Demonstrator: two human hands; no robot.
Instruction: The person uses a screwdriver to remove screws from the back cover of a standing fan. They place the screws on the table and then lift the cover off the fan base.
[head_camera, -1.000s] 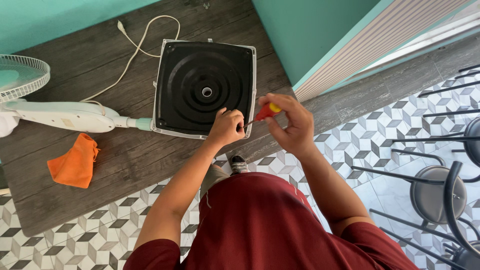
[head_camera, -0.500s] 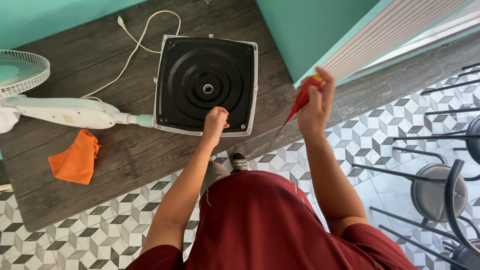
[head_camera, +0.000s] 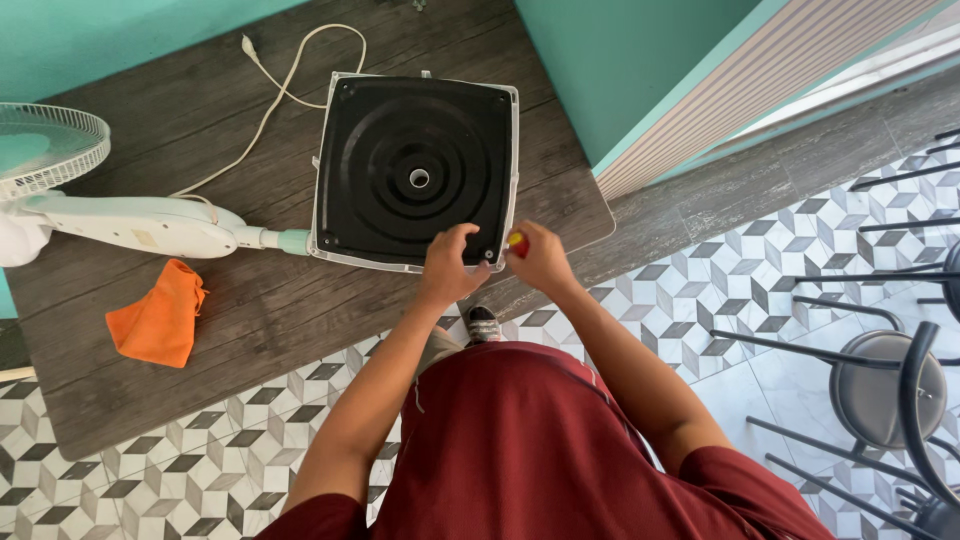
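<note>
A square fan base (head_camera: 415, 170), black underside up with a white rim, is laid flat on a dark wood worktop (head_camera: 250, 320); it is joined by a pale pole to the fan body (head_camera: 130, 225) lying on its side at the left, grille head (head_camera: 45, 145) at the far left edge. The left hand (head_camera: 455, 262) is set on the base's near right corner, fingers curled down on the rim, nothing seen held in it. The right hand (head_camera: 540, 255) is closed round a screwdriver (head_camera: 517, 243), only its red and yellow handle end showing, tip hidden but aimed at that same corner. The step in hand is judged to be work on a corner screw of the base plate; whether it is being loosened or tightened cannot be told. The next move is judged to call for the tip being kept seated in the screw head while the base is held steady. An orange cloth (head_camera: 160, 312) and a white cord (head_camera: 270, 95) lie on the worktop; dark stools (head_camera: 880, 385) stand at the right on patterned floor tiles (head_camera: 700, 290).
</note>
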